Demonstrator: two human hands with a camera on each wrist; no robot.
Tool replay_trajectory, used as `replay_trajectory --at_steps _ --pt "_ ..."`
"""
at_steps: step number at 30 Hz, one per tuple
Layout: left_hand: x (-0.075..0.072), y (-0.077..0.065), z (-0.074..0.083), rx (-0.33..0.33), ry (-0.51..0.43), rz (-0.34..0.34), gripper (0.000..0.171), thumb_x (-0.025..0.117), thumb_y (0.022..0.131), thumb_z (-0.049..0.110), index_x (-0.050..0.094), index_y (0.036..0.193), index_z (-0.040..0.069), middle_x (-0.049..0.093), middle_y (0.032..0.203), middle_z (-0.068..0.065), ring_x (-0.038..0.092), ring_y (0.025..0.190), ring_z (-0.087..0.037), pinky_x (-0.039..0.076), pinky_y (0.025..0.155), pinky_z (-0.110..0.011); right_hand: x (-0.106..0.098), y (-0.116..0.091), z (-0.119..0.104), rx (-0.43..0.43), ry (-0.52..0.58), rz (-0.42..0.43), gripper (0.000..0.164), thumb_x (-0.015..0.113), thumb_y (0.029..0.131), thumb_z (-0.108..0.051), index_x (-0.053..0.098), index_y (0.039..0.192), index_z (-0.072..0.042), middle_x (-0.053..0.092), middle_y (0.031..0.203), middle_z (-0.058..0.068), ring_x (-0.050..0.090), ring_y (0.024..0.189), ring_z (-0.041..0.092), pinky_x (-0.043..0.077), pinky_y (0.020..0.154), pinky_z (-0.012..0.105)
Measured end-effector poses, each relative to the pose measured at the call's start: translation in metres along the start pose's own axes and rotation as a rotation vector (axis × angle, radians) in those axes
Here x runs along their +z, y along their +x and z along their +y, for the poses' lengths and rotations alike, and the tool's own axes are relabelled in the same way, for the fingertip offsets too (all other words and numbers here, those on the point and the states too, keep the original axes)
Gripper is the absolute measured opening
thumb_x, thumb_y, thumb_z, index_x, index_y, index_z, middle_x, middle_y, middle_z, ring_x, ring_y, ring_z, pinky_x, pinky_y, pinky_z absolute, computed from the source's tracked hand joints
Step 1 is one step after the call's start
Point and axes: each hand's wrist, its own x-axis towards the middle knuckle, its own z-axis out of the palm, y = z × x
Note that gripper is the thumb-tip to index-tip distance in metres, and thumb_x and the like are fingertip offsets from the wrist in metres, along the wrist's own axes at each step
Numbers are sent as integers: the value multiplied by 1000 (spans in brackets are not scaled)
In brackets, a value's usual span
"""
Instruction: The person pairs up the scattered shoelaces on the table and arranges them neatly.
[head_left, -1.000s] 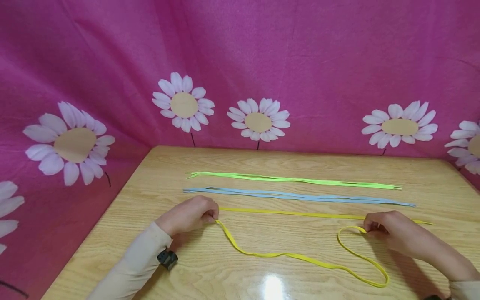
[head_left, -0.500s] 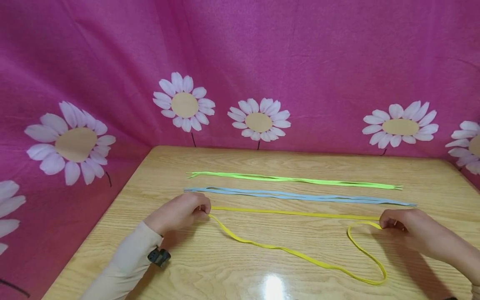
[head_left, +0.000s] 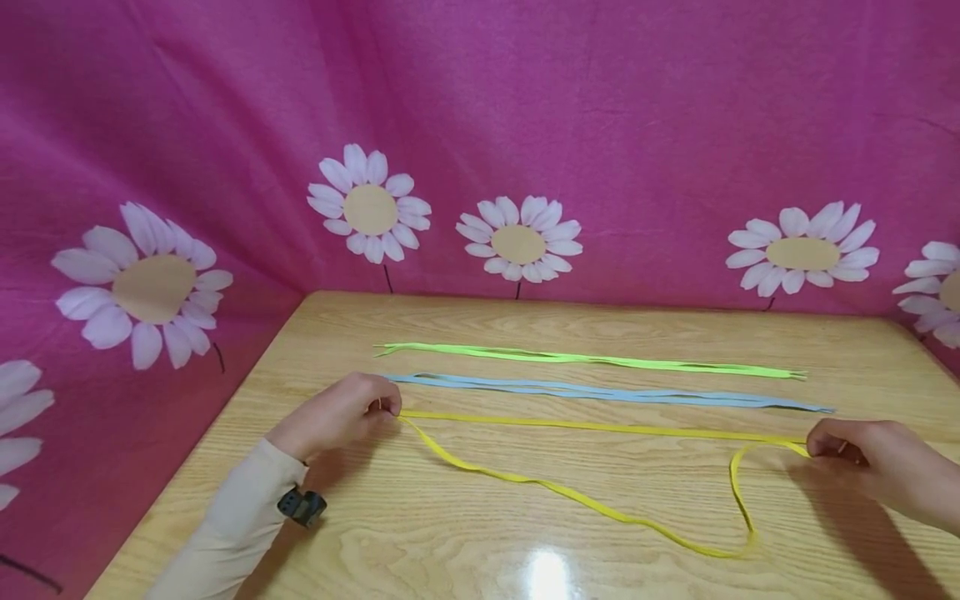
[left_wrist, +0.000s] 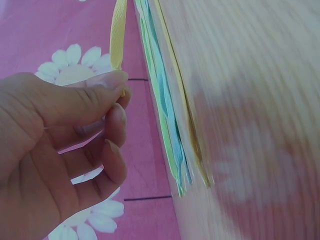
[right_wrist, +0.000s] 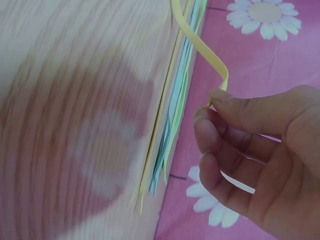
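A yellow shoelace (head_left: 622, 518) sags in a loose curve between my two hands. In the head view my left hand (head_left: 341, 412) pinches one end of it between thumb and fingertips; the left wrist view shows the flat lace (left_wrist: 117, 40) rising from that pinch. At the right, my right hand (head_left: 881, 462) pinches the other end, and the lace (right_wrist: 210, 55) bends away from its thumb in the right wrist view. Another yellow shoelace (head_left: 600, 427) lies straight along the wooden table, behind the sagging one, its ends overlapped by my hands in the head view.
Farther back on the table (head_left: 450, 325), blue shoelaces (head_left: 450, 382) and neon green shoelaces (head_left: 630, 362) lie roughly parallel to the straight yellow one. A pink curtain (head_left: 637, 125) with daisies hangs behind and at the left. A black wrist camera (head_left: 302, 507) sits on my left sleeve.
My hands have moved apart, the left one leftward and the right one farther right. The held yellow shoelace has spread wider, and its loop near the right hand has opened out.
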Motion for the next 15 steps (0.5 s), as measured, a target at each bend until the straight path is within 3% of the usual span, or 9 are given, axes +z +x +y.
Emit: replay_trajectory --at_steps 5,11,15 --pt "-6 -4 -7 -7 25 26 22 68 79 -14 62 78 7 58 75 4 53 70 -8 49 63 -26 -2 -9 16 -22 29 77 47 78 57 17 54 75 -18 46 71 -27 40 60 -10 35 49 15" --pt "-8 -7 -14 -67 27 32 23 68 80 -13 60 77 8 56 73 5 52 68 -7 47 61 -25 -2 -20 30 94 -21 73 42 78 59 16 54 74 -15 47 68 -26 43 56 -11 38 46 17" --pt "-9 -9 -18 -119 15 29 22 69 82 -10 60 76 9 55 72 5 50 67 -7 45 59 -25 1 -26 40 139 7 96 39 74 62 21 53 73 -11 48 65 -24 43 54 -10 38 44 16"
